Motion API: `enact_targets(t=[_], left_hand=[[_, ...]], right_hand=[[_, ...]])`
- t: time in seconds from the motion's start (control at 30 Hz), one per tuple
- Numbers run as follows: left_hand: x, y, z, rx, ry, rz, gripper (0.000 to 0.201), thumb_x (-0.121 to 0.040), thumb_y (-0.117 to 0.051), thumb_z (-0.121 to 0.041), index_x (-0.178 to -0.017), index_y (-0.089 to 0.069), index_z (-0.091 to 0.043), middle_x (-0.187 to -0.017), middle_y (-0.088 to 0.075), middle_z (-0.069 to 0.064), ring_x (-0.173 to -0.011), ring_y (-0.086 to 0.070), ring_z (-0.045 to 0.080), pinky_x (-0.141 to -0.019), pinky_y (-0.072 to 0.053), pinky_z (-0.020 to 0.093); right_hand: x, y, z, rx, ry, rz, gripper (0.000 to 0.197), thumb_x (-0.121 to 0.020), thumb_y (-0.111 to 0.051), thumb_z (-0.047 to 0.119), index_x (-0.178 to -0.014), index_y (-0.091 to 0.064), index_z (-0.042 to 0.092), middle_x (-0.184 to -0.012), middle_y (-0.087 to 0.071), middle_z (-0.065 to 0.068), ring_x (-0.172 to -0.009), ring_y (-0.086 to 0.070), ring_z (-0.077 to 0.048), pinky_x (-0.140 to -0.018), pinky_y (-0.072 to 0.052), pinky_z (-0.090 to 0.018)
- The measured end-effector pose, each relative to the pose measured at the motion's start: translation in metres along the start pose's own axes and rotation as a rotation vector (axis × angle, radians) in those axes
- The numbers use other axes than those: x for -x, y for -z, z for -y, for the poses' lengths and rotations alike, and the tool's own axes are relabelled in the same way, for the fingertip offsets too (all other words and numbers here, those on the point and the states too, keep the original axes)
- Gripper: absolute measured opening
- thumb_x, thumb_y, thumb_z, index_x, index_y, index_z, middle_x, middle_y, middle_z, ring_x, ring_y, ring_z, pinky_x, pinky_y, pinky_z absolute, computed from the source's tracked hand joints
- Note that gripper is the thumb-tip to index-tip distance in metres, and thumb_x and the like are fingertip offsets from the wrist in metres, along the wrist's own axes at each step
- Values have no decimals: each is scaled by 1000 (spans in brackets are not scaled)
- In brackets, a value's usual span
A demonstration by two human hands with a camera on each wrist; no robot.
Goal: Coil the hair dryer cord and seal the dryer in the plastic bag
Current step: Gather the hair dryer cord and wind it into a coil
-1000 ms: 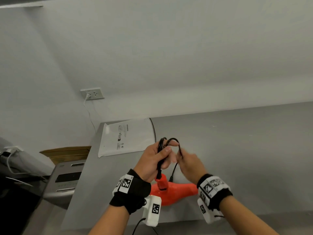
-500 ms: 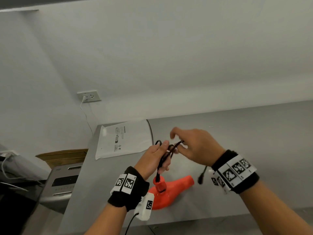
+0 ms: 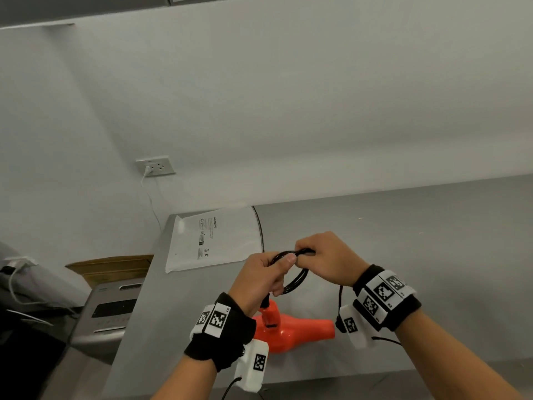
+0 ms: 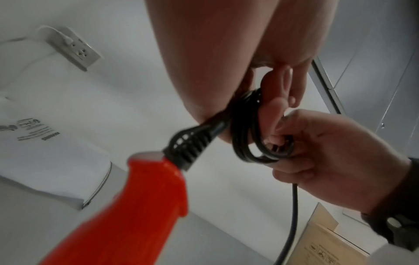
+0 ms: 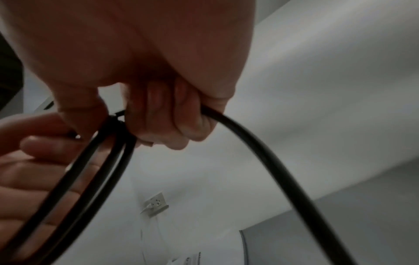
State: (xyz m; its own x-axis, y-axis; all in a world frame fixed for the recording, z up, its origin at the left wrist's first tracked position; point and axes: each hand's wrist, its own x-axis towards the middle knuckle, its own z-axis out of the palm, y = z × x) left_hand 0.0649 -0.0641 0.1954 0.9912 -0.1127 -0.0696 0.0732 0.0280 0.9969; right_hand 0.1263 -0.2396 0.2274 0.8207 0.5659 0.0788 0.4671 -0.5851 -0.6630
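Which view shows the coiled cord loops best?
Left wrist: the cord loops sit centred, gripped by the left hand and pinched by the right hand, running off the dryer. Head view shows them small between both hands; right wrist shows blurred strands only.

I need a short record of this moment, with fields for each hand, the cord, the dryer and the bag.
left hand: holds the coiled loops of the cord
right hand: grips the cord beside the loops; loose end hangs below
hair dryer: orange, lying on the grey table
plastic bag: flat on the table's far left corner, dryer not inside
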Motion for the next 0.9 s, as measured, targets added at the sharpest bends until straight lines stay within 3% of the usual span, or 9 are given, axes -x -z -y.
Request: enact_targets(t=[0.1, 0.17, 0.27, 0.37, 0.47, 0.57, 0.67, 0.8, 0.9], left_hand=[[2, 2, 9, -34, -31, -53, 32, -92, -64, -38, -71, -59, -14, -53, -34, -2, -45, -31, 14, -52, -40, 29], [0, 1, 13, -33, -33, -96, 32, -99, -57, -31, -72, -57, -15, -53, -34, -4, -46, -31, 12, -53, -41, 28], [-8, -2, 14, -54, -10, -177, 32, -104, -50, -25, -75, -54, -13, -53, -30, -8, -46, -25, 10, -49, -31, 26], [-15, -3, 13, -66, 15, -218, 33, -105, -48, -25, -73, -52, -16, -53, -30, -9, -45, -22, 9, -46, -21, 24], [-18, 3, 14, -60, 19, -245, 34, -105, -48, -25, -71, -51, -17, -55, -29, -6, -46, -21, 10, -44, -19, 23], [-20, 9, 16, -52, 14, -253, 32, -105, -48, -24, -74, -52, -14, -55, -28, -4, -46, -20, 11, -44, -18, 23], [-22, 12, 18, -49, 13, -247, 29, -105, -48, -24, -80, -54, -10, -55, -28, -3, -45, -20, 10, -44, -17, 23], [-25, 10, 20, -53, 3, -222, 29, -105, -48, -23, -81, -54, -8, -54, -29, -5, -44, -21, 10, -42, -18, 22], [-28, 10, 20, -29, -1, -224, 29, -105, -48, -21, -81, -54, -7, -53, -29, -6, -43, -20, 9, -41, -18, 21]], right_hand=[[3, -2, -3, -165, -83, -6, 22, -80, -66, 12, -63, -59, 1, -52, -44, 0, -47, -35, -6, -48, -29, -22], [3, -7, -5, -274, -143, -26, 24, -81, -67, 11, -61, -59, 2, -49, -40, 7, -45, -33, -4, -45, -26, -17], [-1, -18, -15, -497, -231, -53, 22, -85, -69, 14, -66, -60, 7, -46, -37, 11, -43, -31, -6, -43, -26, -17], [1, -29, -38, -593, -239, -30, 21, -92, -68, 19, -86, -64, -1, -52, -38, 7, -45, -35, -10, -43, -33, -20], [15, -46, -78, -397, -235, 10, 12, -95, -63, 19, -92, -72, 12, -59, -55, 7, -56, -55, -12, -60, -49, -27], [33, -75, -121, -76, -299, 98, 15, -94, -61, 19, -93, -74, 13, -86, -65, -1, -86, -64, -19, -79, -45, -24], [48, -101, -147, 163, -360, 148, 17, -94, -61, 20, -101, -73, 9, -94, -53, -4, -99, -61, -29, -82, -42, -29], [53, -108, -156, 228, -435, 147, 20, -93, -62, 22, -105, -75, 13, -106, -70, -14, -103, -65, -33, -85, -46, -31], [47, -92, -136, 153, -420, 65, 15, -92, -62, 20, -89, -74, 10, -91, -75, -10, -88, -69, -27, -74, -47, -31]])
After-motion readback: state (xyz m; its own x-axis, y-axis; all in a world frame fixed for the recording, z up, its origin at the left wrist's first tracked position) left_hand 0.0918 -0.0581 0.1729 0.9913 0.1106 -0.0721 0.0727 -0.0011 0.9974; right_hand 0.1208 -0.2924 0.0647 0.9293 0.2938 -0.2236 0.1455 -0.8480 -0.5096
